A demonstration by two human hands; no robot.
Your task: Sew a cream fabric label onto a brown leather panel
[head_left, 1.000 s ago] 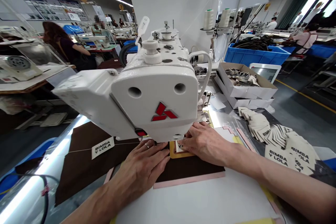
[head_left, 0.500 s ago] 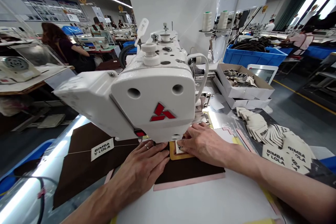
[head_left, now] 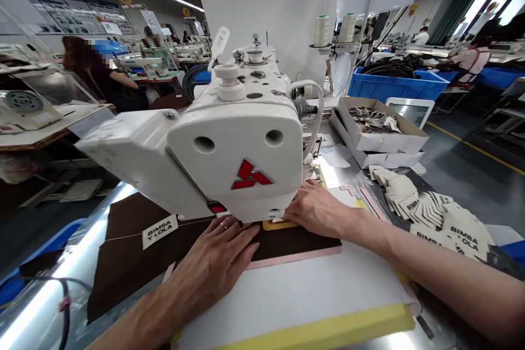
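A white sewing machine head [head_left: 238,147] with a red emblem stands in front of me and hides its needle area. My left hand [head_left: 217,254] lies flat on dark brown fabric [head_left: 299,240], fingers stretched toward the machine. Right of the machine head, my right hand [head_left: 322,208] rests with bent fingers by a yellow frame [head_left: 281,225] lying on the fabric; its fingertips are partly hidden. The fabric lies on a white board [head_left: 311,295] with pink and yellow edges. On the left is another brown fabric piece [head_left: 135,262] bearing a cream "BIMBA Y LOLA" label [head_left: 159,231].
Loose cream labels [head_left: 463,229] are fanned out on the right. Behind them stands a cardboard box [head_left: 383,136] of labels, then a blue crate [head_left: 397,85] of dark pieces. Thread cones [head_left: 322,31] stand at the back. Other people sit at machines in the background.
The board, brown fabric and yellow frame have slid away from me, under the machine head. Both hands moved slightly forward with them. The label inside the frame is now mostly out of sight.
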